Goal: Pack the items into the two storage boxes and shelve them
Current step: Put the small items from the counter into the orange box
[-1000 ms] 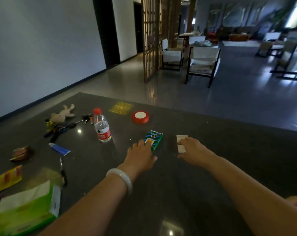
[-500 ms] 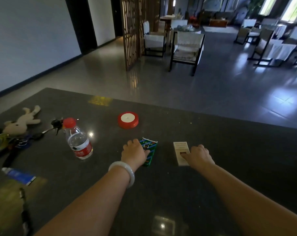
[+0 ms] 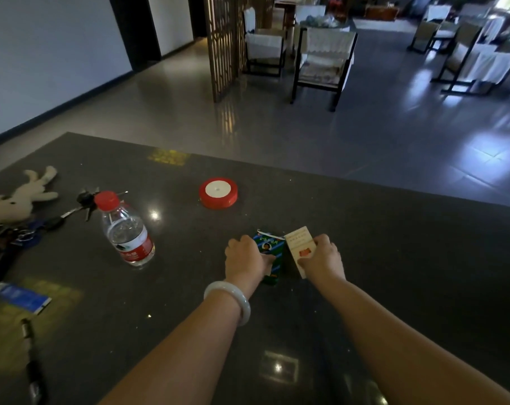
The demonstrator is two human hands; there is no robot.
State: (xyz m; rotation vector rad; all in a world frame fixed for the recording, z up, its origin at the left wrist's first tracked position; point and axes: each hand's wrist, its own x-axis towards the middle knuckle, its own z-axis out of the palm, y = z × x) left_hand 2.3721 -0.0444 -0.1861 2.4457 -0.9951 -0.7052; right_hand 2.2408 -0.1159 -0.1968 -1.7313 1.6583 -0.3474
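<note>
Bare forearms; pale jade-like bangle (image 3: 229,299) on the left wrist.

green box (image 3: 272,255) and beige box (image 3: 299,244) lifted, now touching

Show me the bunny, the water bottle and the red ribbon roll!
bunny (image 3: 17,200), head view, on its tummy.
water bottle (image 3: 128,238), head view, on its label.
red ribbon roll (image 3: 218,189), head view, on its white middle.

Dark table (image 3: 393,258) bears bottle (image 3: 127,232), ribbon spool (image 3: 218,192)
</note>
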